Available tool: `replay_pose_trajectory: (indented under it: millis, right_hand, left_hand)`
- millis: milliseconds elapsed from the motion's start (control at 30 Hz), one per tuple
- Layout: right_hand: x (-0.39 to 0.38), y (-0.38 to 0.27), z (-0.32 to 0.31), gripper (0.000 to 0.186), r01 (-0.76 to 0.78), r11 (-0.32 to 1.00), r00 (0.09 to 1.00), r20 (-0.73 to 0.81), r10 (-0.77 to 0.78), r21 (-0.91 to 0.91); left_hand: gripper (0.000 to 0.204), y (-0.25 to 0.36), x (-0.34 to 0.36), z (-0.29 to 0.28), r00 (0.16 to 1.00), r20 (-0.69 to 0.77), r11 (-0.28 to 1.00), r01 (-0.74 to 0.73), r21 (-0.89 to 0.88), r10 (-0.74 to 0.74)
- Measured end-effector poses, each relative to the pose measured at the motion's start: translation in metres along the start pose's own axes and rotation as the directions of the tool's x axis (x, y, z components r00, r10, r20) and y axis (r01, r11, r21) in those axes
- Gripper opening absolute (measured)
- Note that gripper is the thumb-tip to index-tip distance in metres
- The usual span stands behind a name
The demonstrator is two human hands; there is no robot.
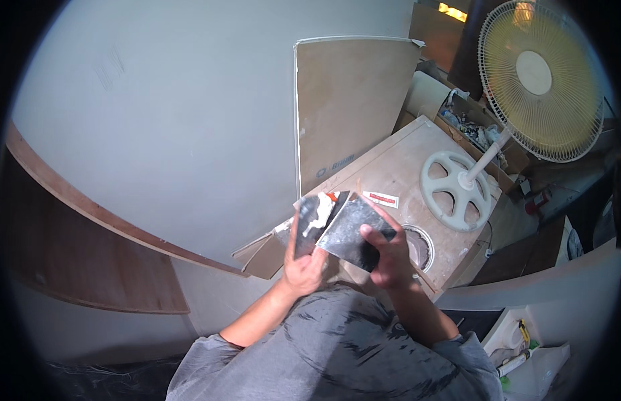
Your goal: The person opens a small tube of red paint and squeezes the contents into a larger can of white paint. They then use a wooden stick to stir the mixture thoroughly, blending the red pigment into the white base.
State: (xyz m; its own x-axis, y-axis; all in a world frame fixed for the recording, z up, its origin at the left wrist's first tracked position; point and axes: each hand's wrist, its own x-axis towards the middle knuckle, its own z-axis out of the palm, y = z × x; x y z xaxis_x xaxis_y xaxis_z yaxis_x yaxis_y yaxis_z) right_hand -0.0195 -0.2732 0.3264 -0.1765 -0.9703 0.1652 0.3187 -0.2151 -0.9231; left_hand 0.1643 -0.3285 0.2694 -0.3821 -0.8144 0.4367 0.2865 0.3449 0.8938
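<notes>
In front of my body, my left hand [303, 273] is closed on a dark flat scraper [306, 220] with white paste and a small orange-red patch on its face. My right hand [389, 257] grips a second flat scraper [354, 230], dark grey with pale smears, its thumb pressed on top. The edges of the two scrapers meet or nearly meet; I cannot tell if they touch. Just beyond my right hand, a round container [429, 248] with a white-smeared rim is partly hidden.
A dusty wooden tabletop [404, 157] carries a red-and-white packet [381, 199] and the spoked base [450, 210] of a pedestal fan [541, 80]. A tan board [354, 100] leans against the pale wall [177, 100]. Behind the table is a cardboard box [494, 157] of clutter.
</notes>
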Motion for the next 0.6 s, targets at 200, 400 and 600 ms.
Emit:
replay_pose_trajectory:
  millis: [200, 400, 600]
  right_hand:
    - [0.0, 0.006, 0.018, 0.062, -0.167, 0.925, 0.983, -0.022, 0.185, 0.341]
    - [-0.003, -0.003, 0.023, 0.059, -0.07, 0.997, 0.994, -0.082, 0.069, -0.012]
    - [0.003, -0.003, 0.025, 0.058, -0.128, 0.945, 0.985, -0.076, 0.157, 0.303]
  left_hand:
    - [0.078, -0.03, -0.002, 0.008, 0.97, 0.08, 0.959, -0.24, 0.152, 0.23]
    - [0.078, -0.032, -0.009, 0.001, 0.949, 0.111, 0.904, -0.316, 0.287, 0.296]
    - [0.075, -0.034, -0.016, -0.009, 0.936, 0.153, 0.905, -0.348, 0.247, 0.318]
